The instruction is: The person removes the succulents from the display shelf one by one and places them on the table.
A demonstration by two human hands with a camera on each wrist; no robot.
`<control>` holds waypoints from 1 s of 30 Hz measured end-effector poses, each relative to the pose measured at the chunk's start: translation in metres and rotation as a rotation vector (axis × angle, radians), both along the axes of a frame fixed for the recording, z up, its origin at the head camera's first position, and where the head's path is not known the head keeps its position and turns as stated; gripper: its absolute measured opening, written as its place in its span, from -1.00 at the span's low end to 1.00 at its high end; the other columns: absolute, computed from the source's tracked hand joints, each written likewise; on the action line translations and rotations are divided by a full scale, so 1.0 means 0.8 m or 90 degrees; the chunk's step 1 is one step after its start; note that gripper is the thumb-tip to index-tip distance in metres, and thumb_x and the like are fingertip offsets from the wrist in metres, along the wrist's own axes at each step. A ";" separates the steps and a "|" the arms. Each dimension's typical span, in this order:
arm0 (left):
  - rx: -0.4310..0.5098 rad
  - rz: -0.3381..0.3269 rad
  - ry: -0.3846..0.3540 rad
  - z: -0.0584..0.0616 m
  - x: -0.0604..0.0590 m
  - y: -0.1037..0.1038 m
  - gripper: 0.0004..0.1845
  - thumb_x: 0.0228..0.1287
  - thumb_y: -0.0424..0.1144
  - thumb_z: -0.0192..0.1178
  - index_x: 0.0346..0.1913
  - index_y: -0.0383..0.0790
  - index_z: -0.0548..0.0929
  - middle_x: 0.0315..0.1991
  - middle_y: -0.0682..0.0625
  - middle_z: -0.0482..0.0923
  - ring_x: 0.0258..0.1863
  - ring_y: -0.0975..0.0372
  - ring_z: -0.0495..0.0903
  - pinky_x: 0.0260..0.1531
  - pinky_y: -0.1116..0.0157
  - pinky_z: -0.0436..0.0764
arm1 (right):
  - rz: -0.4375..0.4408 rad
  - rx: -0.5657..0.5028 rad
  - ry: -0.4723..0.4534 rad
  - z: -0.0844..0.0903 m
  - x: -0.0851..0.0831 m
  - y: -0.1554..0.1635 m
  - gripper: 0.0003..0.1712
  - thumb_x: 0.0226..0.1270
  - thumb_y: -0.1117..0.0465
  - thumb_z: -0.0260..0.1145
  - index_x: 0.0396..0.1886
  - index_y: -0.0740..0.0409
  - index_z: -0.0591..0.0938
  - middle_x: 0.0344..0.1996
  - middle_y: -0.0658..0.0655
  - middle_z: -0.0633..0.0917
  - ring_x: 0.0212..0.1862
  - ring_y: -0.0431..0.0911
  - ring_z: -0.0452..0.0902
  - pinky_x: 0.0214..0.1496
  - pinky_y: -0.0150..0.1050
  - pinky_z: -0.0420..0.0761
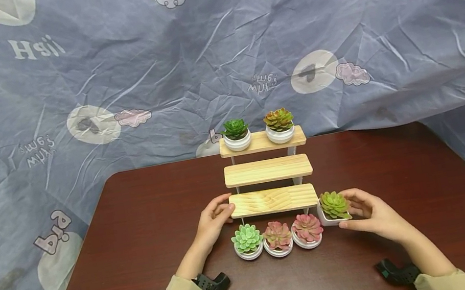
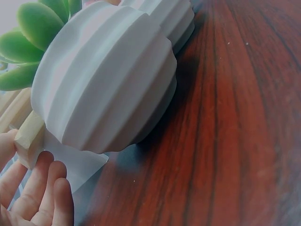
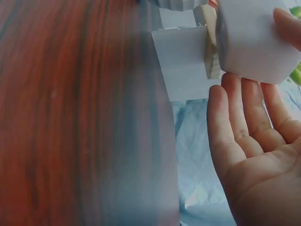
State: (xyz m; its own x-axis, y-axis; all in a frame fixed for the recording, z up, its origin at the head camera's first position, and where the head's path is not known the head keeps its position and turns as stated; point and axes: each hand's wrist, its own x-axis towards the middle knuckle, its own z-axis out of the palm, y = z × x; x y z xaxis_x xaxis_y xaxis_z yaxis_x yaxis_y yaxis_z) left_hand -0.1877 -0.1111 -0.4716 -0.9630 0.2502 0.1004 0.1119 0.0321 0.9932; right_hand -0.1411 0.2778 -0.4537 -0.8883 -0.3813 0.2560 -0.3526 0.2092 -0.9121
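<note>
A three-tier wooden display stand (image 1: 272, 200) stands on the table. My left hand (image 1: 212, 222) pinches the left end of its lowest plank, thumb on top and fingers beneath in the left wrist view. With my right hand (image 1: 368, 212) I hold a potted green succulent (image 1: 334, 206) by its white square pot (image 3: 251, 42), at the right end of that plank. In front of the stand sit a pale green succulent (image 1: 247, 239), a dusty pink succulent (image 1: 278, 236) and a deeper pink succulent (image 1: 307, 229), each in a round white pot.
On the top tier are a dark green succulent (image 1: 236, 134) at left and an orange-green succulent (image 1: 279, 125) at right. The middle plank (image 1: 267, 170) is bare. Behind the dark red-brown table (image 1: 154, 205) hangs a blue-grey printed cloth (image 1: 182, 71).
</note>
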 end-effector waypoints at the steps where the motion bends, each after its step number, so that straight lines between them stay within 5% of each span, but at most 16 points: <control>1: 0.002 0.000 -0.001 0.000 0.000 0.000 -0.53 0.36 -0.28 0.13 0.26 -0.39 0.39 -0.22 -0.09 0.61 -0.31 0.22 0.57 -0.16 0.06 0.59 | 0.003 0.003 0.001 -0.001 0.000 0.001 -0.41 0.02 0.56 0.38 0.08 0.41 0.38 -0.03 -0.09 0.53 -0.04 -0.29 0.54 -0.01 -0.49 0.51; 30: -0.002 0.007 -0.007 0.004 0.001 0.001 -0.55 0.35 -0.29 0.14 0.25 -0.36 0.41 -0.18 -0.18 0.60 -0.34 0.24 0.56 -0.16 0.02 0.59 | 0.025 0.107 -0.054 -0.019 -0.003 0.004 -0.38 0.02 0.35 0.48 0.07 0.34 0.41 -0.05 0.26 0.50 -0.05 -0.26 0.54 -0.03 -0.43 0.54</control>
